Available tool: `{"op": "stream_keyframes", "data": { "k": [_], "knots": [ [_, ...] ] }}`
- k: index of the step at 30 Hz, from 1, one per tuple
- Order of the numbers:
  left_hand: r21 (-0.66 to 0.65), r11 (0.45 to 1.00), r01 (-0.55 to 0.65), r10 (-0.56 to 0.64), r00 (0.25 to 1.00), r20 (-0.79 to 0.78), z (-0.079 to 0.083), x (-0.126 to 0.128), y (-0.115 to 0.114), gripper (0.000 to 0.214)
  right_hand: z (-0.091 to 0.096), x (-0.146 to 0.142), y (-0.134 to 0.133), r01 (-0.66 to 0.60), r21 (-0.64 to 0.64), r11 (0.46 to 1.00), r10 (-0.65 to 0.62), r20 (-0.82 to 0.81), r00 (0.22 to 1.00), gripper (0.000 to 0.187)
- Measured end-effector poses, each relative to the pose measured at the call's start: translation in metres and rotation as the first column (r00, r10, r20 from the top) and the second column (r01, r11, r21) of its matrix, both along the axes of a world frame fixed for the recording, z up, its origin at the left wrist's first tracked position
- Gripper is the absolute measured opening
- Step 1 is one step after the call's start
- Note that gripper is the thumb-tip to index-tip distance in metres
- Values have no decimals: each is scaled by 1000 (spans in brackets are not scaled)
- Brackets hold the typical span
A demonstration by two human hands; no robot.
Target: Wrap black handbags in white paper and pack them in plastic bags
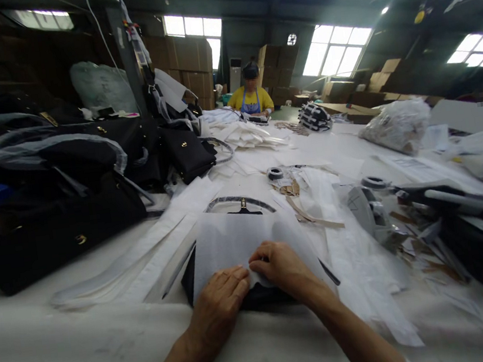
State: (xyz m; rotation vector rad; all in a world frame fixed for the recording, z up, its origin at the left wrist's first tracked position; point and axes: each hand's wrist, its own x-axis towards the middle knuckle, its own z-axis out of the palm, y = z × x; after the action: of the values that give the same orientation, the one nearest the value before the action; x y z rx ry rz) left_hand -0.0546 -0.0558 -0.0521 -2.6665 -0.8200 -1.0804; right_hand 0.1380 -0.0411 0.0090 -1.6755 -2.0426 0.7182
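A black handbag (256,295) lies flat on the white table (68,352) in front of me, mostly covered by a sheet of white wrapping paper (232,244). Its handle (240,204) arches at the far end. My left hand (220,305) rests palm down on the near edge of the paper, fingers together and pressed flat. My right hand (282,267) sits just to its right, fingers curled and pinching the paper's edge against the bag.
Black handbags (52,229) are piled at the left, another (187,152) behind them. Tape rolls (275,173), paper strips and a tape dispenser (370,211) lie beyond. Stacked bags in wrap (474,227) fill the right. A person in yellow (252,97) works at the far end.
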Motion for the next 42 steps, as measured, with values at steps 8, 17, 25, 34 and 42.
{"op": "stream_keyframes", "data": {
  "k": [8,17,25,34,42],
  "knots": [
    [33,997,67,-67,998,5,3,-4,-2,26,14,-3,-6,9,-2,1000,-8,141,990,13],
    [47,993,104,-107,991,79,3,-8,-3,25,7,-2,-8,-1,85,996,-8,107,994,11],
    [-180,982,49,-39,997,59,11,-7,-8,19,-10,2,-6,-5,34,999,3,61,998,11],
    [-378,897,-229,153,963,-221,27,19,2,16,-17,-2,-17,20,-6,1000,-19,171,985,7],
    [-331,943,-35,29,999,-21,7,14,2,18,-27,-5,-27,-35,74,997,10,316,949,18]
  ]
}}
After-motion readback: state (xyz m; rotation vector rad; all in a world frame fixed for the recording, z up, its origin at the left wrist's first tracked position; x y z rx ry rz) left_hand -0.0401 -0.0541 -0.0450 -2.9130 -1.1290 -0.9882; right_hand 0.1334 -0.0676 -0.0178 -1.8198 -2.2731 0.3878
